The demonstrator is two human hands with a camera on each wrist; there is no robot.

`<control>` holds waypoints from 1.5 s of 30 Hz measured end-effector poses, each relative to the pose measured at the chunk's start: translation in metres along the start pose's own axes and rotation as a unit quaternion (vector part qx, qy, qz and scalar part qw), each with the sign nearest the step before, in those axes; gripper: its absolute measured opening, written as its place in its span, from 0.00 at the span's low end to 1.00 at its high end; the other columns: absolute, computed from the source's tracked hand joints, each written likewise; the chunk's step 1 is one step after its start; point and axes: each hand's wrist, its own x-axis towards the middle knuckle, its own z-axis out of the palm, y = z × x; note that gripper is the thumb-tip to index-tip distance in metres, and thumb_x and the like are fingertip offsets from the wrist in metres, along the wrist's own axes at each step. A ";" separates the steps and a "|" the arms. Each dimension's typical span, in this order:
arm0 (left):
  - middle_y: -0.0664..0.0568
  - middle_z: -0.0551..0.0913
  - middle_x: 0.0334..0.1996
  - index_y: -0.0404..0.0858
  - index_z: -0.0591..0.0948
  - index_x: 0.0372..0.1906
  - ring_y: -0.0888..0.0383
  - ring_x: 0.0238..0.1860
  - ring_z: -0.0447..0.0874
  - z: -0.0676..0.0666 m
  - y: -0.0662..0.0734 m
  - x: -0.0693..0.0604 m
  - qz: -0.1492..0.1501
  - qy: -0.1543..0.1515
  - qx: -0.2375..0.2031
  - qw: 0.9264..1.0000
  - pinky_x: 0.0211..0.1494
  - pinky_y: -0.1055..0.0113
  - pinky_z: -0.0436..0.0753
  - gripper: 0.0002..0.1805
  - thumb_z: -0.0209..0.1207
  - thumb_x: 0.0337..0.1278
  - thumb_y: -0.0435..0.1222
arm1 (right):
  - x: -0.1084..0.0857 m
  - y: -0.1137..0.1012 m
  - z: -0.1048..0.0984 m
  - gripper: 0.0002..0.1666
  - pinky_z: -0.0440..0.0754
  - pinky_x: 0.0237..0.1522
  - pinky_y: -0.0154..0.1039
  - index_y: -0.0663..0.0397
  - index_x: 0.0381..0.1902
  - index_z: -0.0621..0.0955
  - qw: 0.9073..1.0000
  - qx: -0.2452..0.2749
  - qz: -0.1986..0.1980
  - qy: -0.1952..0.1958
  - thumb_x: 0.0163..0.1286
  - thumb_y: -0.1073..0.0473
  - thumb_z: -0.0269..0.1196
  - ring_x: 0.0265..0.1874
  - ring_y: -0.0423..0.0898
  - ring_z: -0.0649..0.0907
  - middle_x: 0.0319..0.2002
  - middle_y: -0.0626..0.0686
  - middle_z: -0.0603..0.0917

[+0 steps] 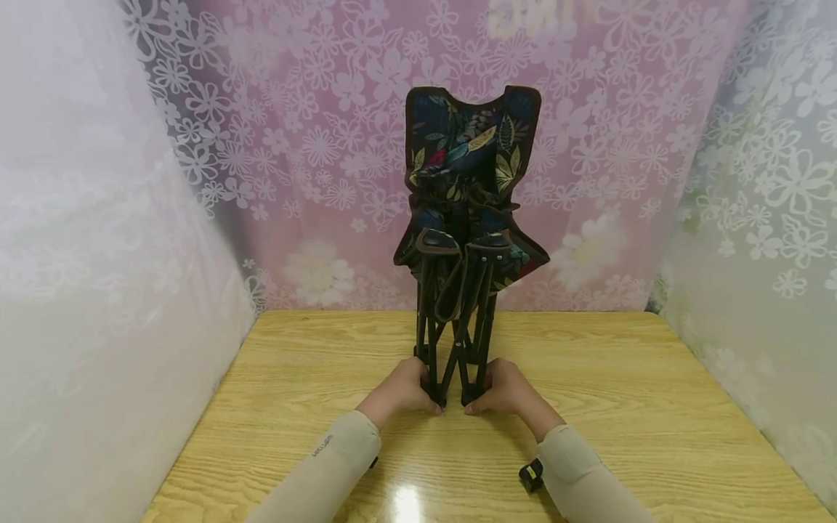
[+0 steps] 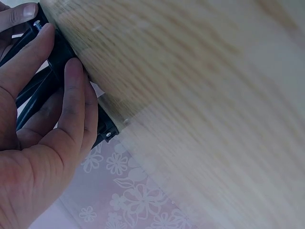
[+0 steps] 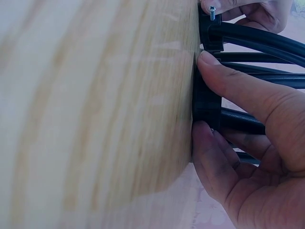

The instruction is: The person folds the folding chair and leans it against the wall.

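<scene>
A folding chair (image 1: 467, 145) with dark leaf-patterned fabric and black tube legs stands upright, partly folded, on the wooden table. My left hand (image 1: 400, 388) grips the near left leg at its black plastic foot (image 2: 61, 50), thumb on one side and fingers curled on the other. At the near right leg, my right hand (image 1: 513, 392) pinches another black foot (image 3: 207, 102) between thumb and fingers. A narrow gap parts these two near feet. In the right wrist view, a small screw (image 3: 212, 13) sticks out by the left foot. The seat fabric hangs bunched between the legs.
The wood-grain table (image 1: 294, 363) carries the chair near its middle. A pink flower-patterned curtain (image 1: 314, 145) hangs behind, and pale sheets (image 1: 98, 218) enclose the sides. A small black device (image 1: 531, 476) sits beside the right sleeve.
</scene>
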 end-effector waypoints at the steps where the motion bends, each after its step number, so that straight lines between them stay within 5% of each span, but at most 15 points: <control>1: 0.47 0.85 0.35 0.31 0.86 0.35 0.55 0.34 0.81 0.000 0.000 0.000 0.001 0.000 -0.002 1.000 0.37 0.60 0.85 0.22 0.87 0.35 0.33 | 0.000 0.000 0.000 0.28 0.62 0.20 0.37 0.53 0.16 0.77 1.000 0.000 0.000 0.000 0.43 0.56 0.90 0.18 0.43 0.65 0.15 0.45 0.69; 22: 0.50 0.85 0.30 0.33 0.86 0.30 0.57 0.30 0.78 0.001 -0.001 0.000 0.005 -0.001 -0.015 1.000 0.33 0.65 0.81 0.18 0.86 0.35 0.31 | 0.000 -0.002 -0.001 0.24 0.68 0.21 0.37 0.55 0.19 0.81 1.000 0.002 0.004 0.000 0.43 0.57 0.90 0.19 0.44 0.70 0.17 0.48 0.77; 29: 0.47 0.86 0.33 0.31 0.86 0.34 0.55 0.34 0.81 0.002 -0.002 -0.001 0.001 0.006 -0.005 1.000 0.40 0.60 0.86 0.20 0.86 0.37 0.33 | 0.001 -0.001 -0.001 0.22 0.73 0.24 0.37 0.56 0.23 0.84 1.000 0.008 0.012 -0.004 0.43 0.58 0.89 0.21 0.44 0.73 0.19 0.50 0.82; 37: 0.42 0.85 0.42 0.28 0.84 0.44 0.50 0.42 0.84 0.001 0.000 0.000 -0.011 0.008 -0.001 1.000 0.51 0.51 0.88 0.27 0.86 0.39 0.35 | 0.003 -0.001 -0.002 0.24 0.67 0.21 0.36 0.56 0.18 0.81 1.000 0.004 0.004 -0.001 0.43 0.57 0.89 0.19 0.43 0.68 0.16 0.47 0.75; 45: 0.45 0.86 0.39 0.29 0.86 0.41 0.53 0.37 0.83 -0.001 0.001 0.002 -0.005 0.005 0.011 1.000 0.44 0.56 0.88 0.24 0.86 0.39 0.36 | 0.005 0.000 -0.003 0.22 0.68 0.21 0.36 0.55 0.20 0.83 1.000 0.002 0.003 -0.004 0.43 0.56 0.89 0.19 0.43 0.69 0.17 0.47 0.78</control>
